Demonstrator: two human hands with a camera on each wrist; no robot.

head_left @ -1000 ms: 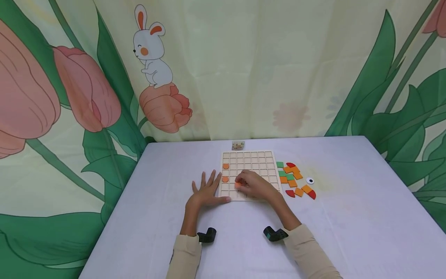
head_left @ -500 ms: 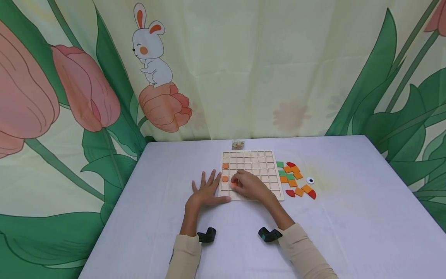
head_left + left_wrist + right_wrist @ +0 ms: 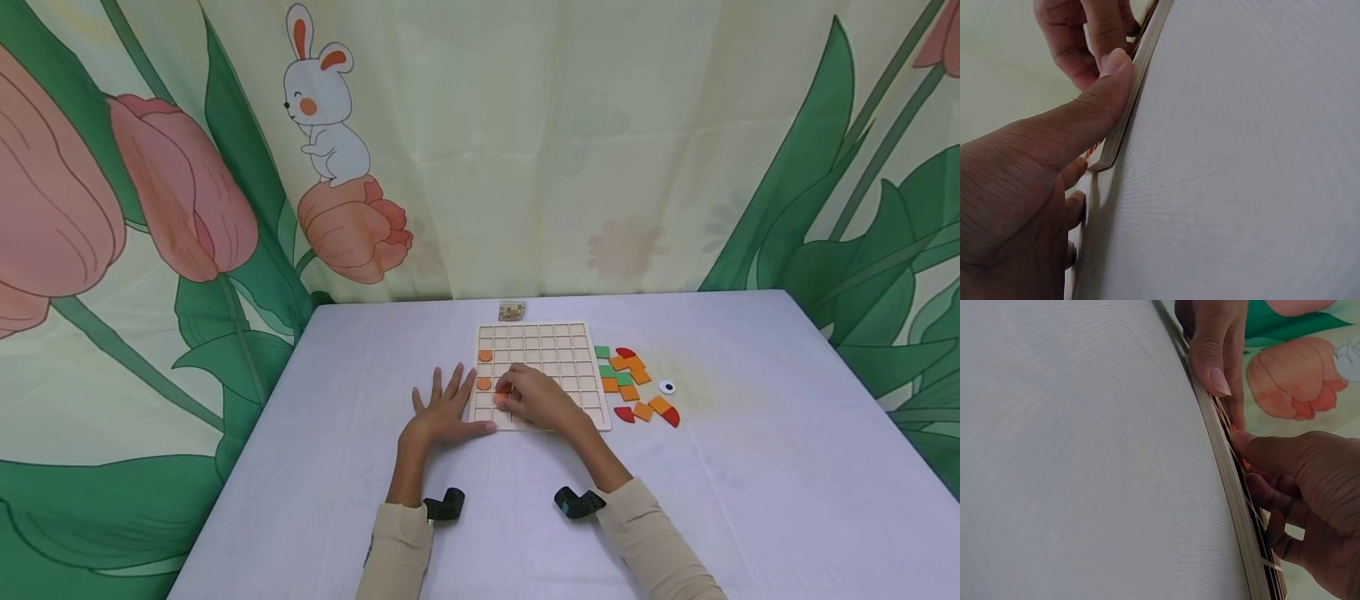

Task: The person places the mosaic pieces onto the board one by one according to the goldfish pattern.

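A pale wooden grid board (image 3: pixel 555 344) lies on the white-covered table. My left hand (image 3: pixel 444 414) has its fingers spread along the board's left side, and its thumb (image 3: pixel 1113 84) rests on the near edge in the left wrist view. Over the lower left cells, my right hand (image 3: pixel 542 397) pinches an orange round piece (image 3: pixel 500 400) between thumb and fingers, down at the grid. Two more orange round pieces sit in the leftmost column, an upper one (image 3: pixel 486 356) and a lower one (image 3: pixel 483 383). The right hand hides some cells beneath it.
Right of the board lie several orange square tiles (image 3: pixel 631 393), green tiles (image 3: pixel 602 352) and red quarter-round pieces (image 3: pixel 624 414). A white disc with a black dot (image 3: pixel 667 387) is beyond them. Behind the board sits a small patterned block (image 3: pixel 512 311). A printed curtain (image 3: pixel 562 167) hangs behind the table.
My right hand has shifted slightly left with the orange round piece, to nearer the leftmost column, then stayed nearly still. The left hand holds its place by the board.
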